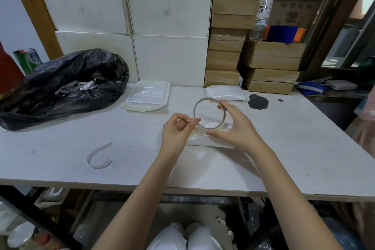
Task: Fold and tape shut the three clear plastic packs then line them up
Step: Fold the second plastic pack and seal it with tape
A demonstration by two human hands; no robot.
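A thin tape roll point(209, 112) stands upright over a clear plastic pack point(209, 139) at the table's middle. My right hand point(233, 126) grips the roll's right side, thumb low on the pack. My left hand point(178, 128) pinches the tape's end at the roll's left edge. A second clear pack point(147, 98) lies behind and to the left, on a yellowish sheet. A third pack point(224, 92) lies at the back right. Much of the middle pack is hidden by my hands.
A black rubbish bag point(60, 85) with paper strips fills the table's left. A curled white strip point(99, 158) lies front left. A dark patch point(258, 102) marks the table at the back right. Cardboard boxes point(272, 65) and white boxes point(168, 26) stack behind.
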